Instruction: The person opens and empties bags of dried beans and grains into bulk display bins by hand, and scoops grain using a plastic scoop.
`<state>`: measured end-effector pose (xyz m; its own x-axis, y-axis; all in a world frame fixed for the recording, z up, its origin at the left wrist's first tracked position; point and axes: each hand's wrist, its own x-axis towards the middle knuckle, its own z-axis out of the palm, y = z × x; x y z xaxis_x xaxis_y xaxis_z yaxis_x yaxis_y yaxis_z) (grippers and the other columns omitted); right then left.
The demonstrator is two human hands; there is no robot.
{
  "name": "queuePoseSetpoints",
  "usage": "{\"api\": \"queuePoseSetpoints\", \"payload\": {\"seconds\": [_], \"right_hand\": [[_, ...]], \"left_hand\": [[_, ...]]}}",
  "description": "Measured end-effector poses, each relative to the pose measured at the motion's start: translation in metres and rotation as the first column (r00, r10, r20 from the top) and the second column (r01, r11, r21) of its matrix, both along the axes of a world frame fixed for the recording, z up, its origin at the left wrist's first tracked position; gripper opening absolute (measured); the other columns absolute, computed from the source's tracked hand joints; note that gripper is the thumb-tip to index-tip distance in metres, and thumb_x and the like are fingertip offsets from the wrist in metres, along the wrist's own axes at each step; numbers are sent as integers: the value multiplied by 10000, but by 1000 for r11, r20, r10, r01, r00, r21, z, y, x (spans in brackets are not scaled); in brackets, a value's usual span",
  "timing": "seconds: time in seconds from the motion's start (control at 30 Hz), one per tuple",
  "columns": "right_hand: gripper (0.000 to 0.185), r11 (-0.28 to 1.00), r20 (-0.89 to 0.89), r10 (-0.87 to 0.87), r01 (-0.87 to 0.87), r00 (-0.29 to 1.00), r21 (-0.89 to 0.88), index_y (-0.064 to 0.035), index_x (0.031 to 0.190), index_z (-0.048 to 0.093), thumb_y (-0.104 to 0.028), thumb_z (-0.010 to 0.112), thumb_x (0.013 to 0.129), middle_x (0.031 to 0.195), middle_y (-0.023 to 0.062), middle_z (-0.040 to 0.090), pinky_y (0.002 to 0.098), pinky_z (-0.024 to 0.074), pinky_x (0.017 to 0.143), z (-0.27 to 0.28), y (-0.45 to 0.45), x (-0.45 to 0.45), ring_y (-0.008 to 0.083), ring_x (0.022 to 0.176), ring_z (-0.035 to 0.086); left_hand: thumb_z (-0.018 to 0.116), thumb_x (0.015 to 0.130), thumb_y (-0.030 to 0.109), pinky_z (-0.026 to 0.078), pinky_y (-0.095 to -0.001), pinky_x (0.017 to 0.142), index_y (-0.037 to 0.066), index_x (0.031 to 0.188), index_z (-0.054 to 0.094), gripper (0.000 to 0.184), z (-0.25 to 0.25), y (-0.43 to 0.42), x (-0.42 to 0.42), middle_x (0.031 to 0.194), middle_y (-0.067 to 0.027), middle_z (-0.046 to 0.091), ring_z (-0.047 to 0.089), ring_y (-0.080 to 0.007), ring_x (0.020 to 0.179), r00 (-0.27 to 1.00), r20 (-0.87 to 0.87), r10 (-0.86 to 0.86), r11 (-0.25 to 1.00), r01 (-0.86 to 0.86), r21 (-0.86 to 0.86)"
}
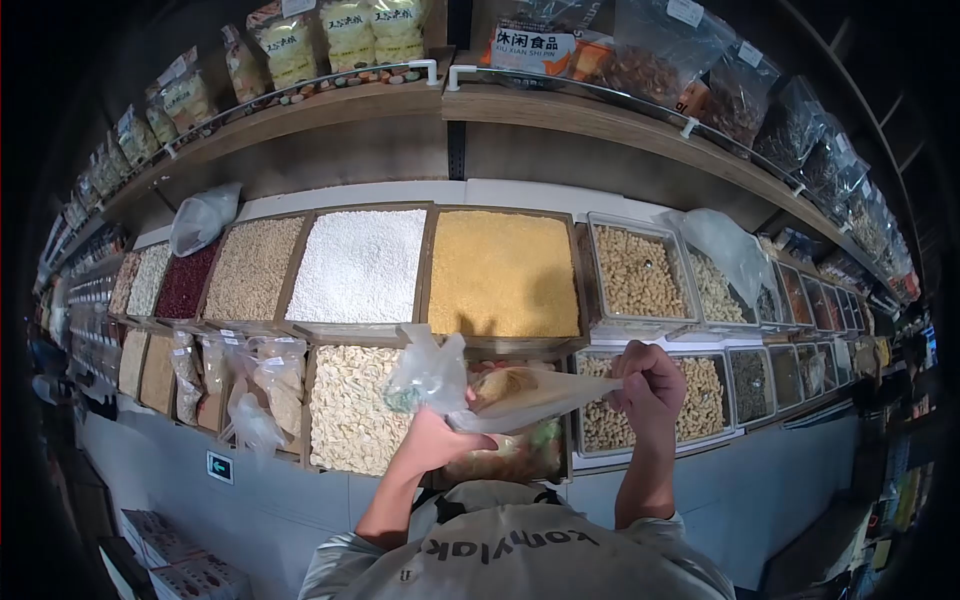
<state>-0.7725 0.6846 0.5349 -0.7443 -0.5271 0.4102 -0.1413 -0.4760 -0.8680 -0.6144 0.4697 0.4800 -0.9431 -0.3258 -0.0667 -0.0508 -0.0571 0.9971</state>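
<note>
A translucent plastic bag [550,398] is pulled taut sideways in front of me, over the front bins. My right hand [652,385] is closed in a fist on its narrow right end. My left hand [447,440] grips the bag's other end, its fingers partly hidden behind the plastic. Crumpled clear plastic [425,372] bunches up above my left hand; I cannot tell whether it belongs to the same bag. Something brownish shows through the plastic near my left fingers, inside or behind it. Below lies a bin of packaged goods [540,452], partly covered by my hands.
Bins of yellow grain [505,270], white grain [358,265] and peanuts [640,270] stand behind my hands. Pale flat pieces fill a bin [350,410] at front left. Bagged goods [275,375] sit further left. A wooden shelf [570,115] with packaged food runs above.
</note>
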Motion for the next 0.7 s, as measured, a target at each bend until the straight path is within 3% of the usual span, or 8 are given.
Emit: {"api": "queuePoseSetpoints", "payload": {"seconds": [0.17, 0.23, 0.37, 0.43, 0.5, 0.6, 0.67, 0.7], "right_hand": [[146, 817, -223, -380, 439, 898, 374, -33, 823, 478, -76, 534, 951, 722, 23, 465, 221, 391, 526, -14, 7, 6, 81, 570, 452], [144, 770, -274, -450, 524, 850, 364, -38, 836, 479, -89, 525, 962, 728, 22, 479, 225, 407, 538, -32, 22, 16, 86, 585, 479], [169, 735, -54, -654, 651, 754, 192, -45, 942, 458, -202, 491, 996, 821, 65, 506, 251, 437, 554, -81, 25, 61, 123, 601, 512], [170, 868, 45, -489, 481, 871, 125, -40, 1084, 433, -86, 481, 928, 856, 53, 488, 263, 444, 645, -114, 30, 89, 126, 709, 517], [276, 823, 40, -452, 400, 891, 402, -55, 1077, 439, 16, 494, 816, 836, 10, 414, 253, 427, 682, -136, 29, 116, 124, 736, 482], [131, 757, -13, -399, 337, 917, 560, -26, 955, 524, 14, 520, 830, 776, 43, 488, 276, 445, 659, -139, 32, 133, 157, 684, 516], [78, 519, -447, -380, 586, 810, 622, 2, 785, 571, -23, 552, 856, 708, 99, 558, 321, 458, 611, -111, 31, 130, 241, 612, 547], [78, 511, -452, -399, 603, 798, 613, 2, 785, 571, -23, 552, 856, 708, 99, 558, 321, 458, 611, -91, 33, 132, 241, 612, 547]], "left_hand": [[594, 797, -124, 496, -336, 880, -5, 1173, 549, 397, -18, -9, -8, 1085, -110, 636, 608, -203, 1031, 975, -147, -166, 947, 116, -299], [606, 829, -66, 498, -295, 835, -17, 1126, 597, 301, -29, -3, -12, 1033, -62, 648, 612, -150, 958, 962, -274, -2, 897, 122, 424], [655, 809, -40, 508, -283, 781, -8, 1117, 581, 318, -26, 9, -25, 960, -14, 635, 600, -104, 896, 965, -226, -135, 935, 199, 293], [675, 803, -21, 513, -273, 751, 6, 1092, 585, 304, -21, 9, -25, 952, -11, 633, 595, -92, 892, 947, -277, -159, 864, 270, 425], [666, 809, -22, 508, -266, 724, 18, 1071, 583, 278, -9, 5, -20, 945, -19, 625, 595, -93, 876, 949, -263, -175, 815, 290, 501], [610, 831, -45, 530, -299, 738, 38, 1055, 571, 242, -14, 7, -20, 960, -58, 636, 634, -161, 901, 968, -175, -177, 818, 244, 521], [619, 827, -29, 528, -295, 726, 39, 1048, 567, 238, -4, 8, -17, 964, -67, 637, 634, -160, 895, 976, -132, -175, 819, 218, 530], [628, 822, -13, 527, -291, 714, 41, 1042, 563, 236, 2, 9, -19, 968, -76, 637, 635, -158, 890, 983, -90, -163, 821, 185, 541]]}}
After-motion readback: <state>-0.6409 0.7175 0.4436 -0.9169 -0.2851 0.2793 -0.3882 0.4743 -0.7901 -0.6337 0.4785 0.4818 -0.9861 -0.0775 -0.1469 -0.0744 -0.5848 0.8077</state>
